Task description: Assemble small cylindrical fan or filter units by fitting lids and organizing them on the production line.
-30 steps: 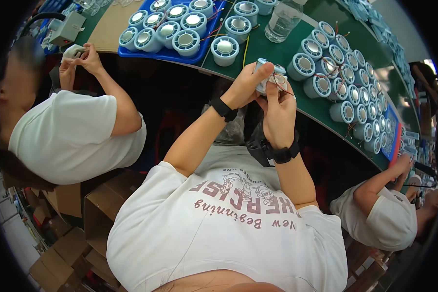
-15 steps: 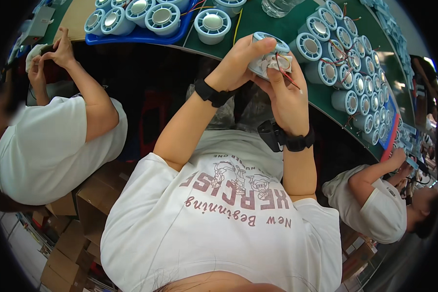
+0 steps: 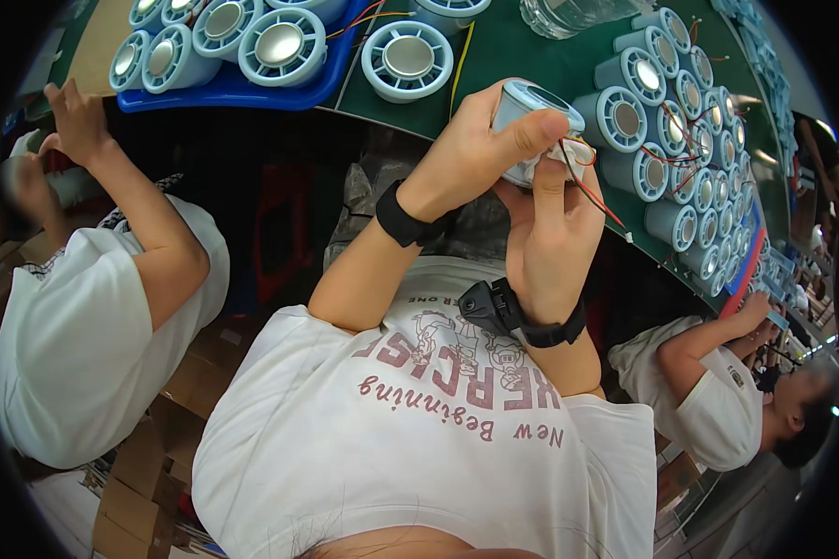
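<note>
My left hand (image 3: 471, 154) is wrapped round a light blue round plastic housing (image 3: 513, 110), its thumb lying across the side. The housing is tilted above the table's near edge. From its open side bulges a crumpled white wad (image 3: 583, 152), which looks like tissue or soft sheet. My right hand (image 3: 555, 238) is closed on the housing from below, its thumb pressed against the white wad. Thin red, black and yellow wires (image 3: 595, 197) hang out beside that thumb, ending in a small white connector. The right fingers are partly hidden behind the housing.
Several similar housings with silver discs (image 3: 623, 118) and loose wires crowd the green table (image 3: 503, 61) at right. Others sit in a blue tray (image 3: 322, 91) at upper left, with a single housing (image 3: 407, 61) beside it. A clear plastic container (image 3: 569, 14) stands behind. Co-workers sit on both sides.
Both hands and the housing have shifted right and slightly down in the picture. The housing has turned, and less of the white wad shows. The view has shifted, and the left co-worker's hands have moved.
</note>
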Tool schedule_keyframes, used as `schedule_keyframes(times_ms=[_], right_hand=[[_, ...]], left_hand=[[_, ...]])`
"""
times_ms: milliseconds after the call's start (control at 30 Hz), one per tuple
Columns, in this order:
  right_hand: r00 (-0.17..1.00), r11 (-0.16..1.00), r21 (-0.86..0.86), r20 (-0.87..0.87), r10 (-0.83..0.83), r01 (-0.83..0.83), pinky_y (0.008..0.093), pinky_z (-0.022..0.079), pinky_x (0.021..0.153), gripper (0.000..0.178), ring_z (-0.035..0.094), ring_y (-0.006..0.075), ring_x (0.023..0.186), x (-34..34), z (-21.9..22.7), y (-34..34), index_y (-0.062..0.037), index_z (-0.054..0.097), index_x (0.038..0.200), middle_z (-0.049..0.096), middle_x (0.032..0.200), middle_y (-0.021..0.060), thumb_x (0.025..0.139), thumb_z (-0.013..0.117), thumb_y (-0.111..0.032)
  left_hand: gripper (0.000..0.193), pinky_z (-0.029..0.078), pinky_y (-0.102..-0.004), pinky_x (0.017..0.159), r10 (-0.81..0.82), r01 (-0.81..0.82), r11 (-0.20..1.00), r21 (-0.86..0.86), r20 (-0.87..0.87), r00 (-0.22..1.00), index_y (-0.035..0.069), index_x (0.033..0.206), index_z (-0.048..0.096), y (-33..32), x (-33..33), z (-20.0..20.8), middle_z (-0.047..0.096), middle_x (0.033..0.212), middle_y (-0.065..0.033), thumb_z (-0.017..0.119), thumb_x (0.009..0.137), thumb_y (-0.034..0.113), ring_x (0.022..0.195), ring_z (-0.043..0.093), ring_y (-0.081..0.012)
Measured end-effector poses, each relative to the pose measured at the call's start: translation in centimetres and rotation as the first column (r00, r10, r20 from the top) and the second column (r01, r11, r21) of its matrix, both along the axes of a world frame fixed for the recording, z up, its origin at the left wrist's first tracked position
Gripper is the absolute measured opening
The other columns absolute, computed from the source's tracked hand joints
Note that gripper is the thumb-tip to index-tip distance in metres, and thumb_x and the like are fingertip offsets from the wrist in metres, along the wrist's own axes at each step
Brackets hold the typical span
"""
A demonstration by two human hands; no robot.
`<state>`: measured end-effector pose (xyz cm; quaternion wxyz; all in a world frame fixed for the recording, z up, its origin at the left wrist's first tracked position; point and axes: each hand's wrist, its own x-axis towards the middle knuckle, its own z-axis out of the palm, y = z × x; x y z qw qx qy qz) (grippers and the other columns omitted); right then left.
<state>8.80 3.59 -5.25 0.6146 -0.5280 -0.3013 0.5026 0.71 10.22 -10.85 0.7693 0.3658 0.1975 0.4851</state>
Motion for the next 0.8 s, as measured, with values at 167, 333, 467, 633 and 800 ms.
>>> schedule_keyframes(times_ms=[167, 333, 467, 633, 800], right_hand=[[0.997, 0.997, -0.023, 0.004, 0.080, -0.080, 0.0376, 0.055, 0.084, 0.030, 0.059, 0.0184, 0.103, 0.3, 0.3, 1.1, -0.0001, 0.049, 0.122, 0.058, 0.116, 0.0104, 0.100, 0.050, -0.021], [0.986, 0.983, -0.089, 0.043, 0.163, -0.159, 0.0366, 0.054, 0.085, 0.032, 0.059, 0.0180, 0.104, 1.5, 0.6, 0.2, 0.0004, 0.048, 0.124, 0.058, 0.116, 0.0115, 0.099, 0.052, -0.019], [0.941, 0.990, 0.087, 0.331, 0.072, -0.106, 0.0291, 0.051, 0.084, 0.036, 0.061, 0.0171, 0.098, 1.2, 1.7, -1.3, 0.0003, 0.052, 0.124, 0.059, 0.115, 0.0093, 0.090, 0.063, -0.009], [0.670, 0.907, 0.271, 0.742, 0.016, -0.321, 0.0264, 0.050, 0.079, 0.033, 0.064, 0.0215, 0.090, 2.9, 2.4, -3.8, 0.0002, 0.065, 0.108, 0.061, 0.112, 0.0117, 0.076, 0.074, 0.003], [0.537, 0.864, 0.274, 0.844, -0.005, -0.422, 0.0275, 0.051, 0.080, 0.024, 0.063, 0.0173, 0.092, 1.7, 2.9, -4.7, 0.0027, 0.068, 0.099, 0.061, 0.112, 0.0127, 0.077, 0.075, 0.000]], left_hand=[[0.053, 0.050, -0.0251, 0.077, 0.002, 0.000, 0.998, -0.063, 0.027, 1.000, -0.001, 0.107, 0.056, 0.1, -0.2, 0.3, 0.065, 0.096, -0.0065, 0.068, 0.087, 0.047, 0.088, 0.060, -0.0098], [0.056, 0.050, -0.0249, 0.077, 0.004, 0.000, 0.996, -0.088, 0.041, 0.999, -0.001, 0.109, 0.055, -0.5, -0.2, 0.8, 0.064, 0.098, -0.0064, 0.064, 0.088, 0.050, 0.087, 0.061, -0.0097], [0.059, 0.050, -0.0253, 0.077, 0.021, -0.004, 0.986, -0.167, 0.103, 0.994, -0.001, 0.109, 0.054, -3.0, -1.4, 3.2, 0.064, 0.099, -0.0067, 0.061, 0.089, 0.054, 0.088, 0.061, -0.0105], [0.061, 0.051, -0.0261, 0.077, 0.116, -0.088, 0.965, -0.248, 0.102, 0.988, 0.000, 0.110, 0.054, -5.9, -3.3, 5.3, 0.063, 0.099, -0.0075, 0.059, 0.089, 0.057, 0.088, 0.062, -0.0117], [0.059, 0.051, -0.0265, 0.078, 0.212, -0.189, 0.939, -0.287, 0.052, 0.976, 0.000, 0.110, 0.053, -8.2, -4.2, 4.8, 0.062, 0.099, -0.0082, 0.060, 0.089, 0.054, 0.088, 0.062, -0.0119]])
